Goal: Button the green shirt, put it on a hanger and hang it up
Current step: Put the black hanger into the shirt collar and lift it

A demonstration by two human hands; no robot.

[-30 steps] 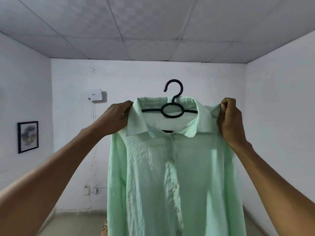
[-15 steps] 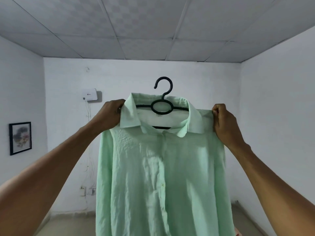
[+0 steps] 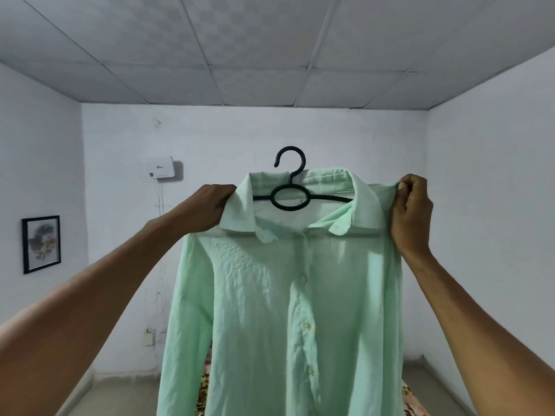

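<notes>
Compared with half a second ago, both hands have shifted slightly toward the right of the frame while the shirt stays raised between them, and the right-hand grip has moved up to the very top of the shoulder seam. Nearest the camera, two bare forearms reach up from the lower corners. At centre left, the left hand (image 3: 207,209) is clenched on the shirt's shoulder beside the collar; at centre right, the right hand (image 3: 412,212) pinches a fold of shoulder fabric between thumb and fingers. Between them hangs the green shirt (image 3: 285,310), held in mid-air at the centre of the frame, its front placket closed with several pale buttons visible, its collar spread open. Inside the neck opening sits a black hanger (image 3: 289,197), its oval loop and bar showing and its hook rising above the collar, caught on nothing. Beyond the shirt stands a white back wall carrying a small white box (image 3: 160,167) at upper left; a framed picture (image 3: 41,244) hangs on the left wall. Patterned cloth (image 3: 202,394) shows near the shirt's lower edge.
</notes>
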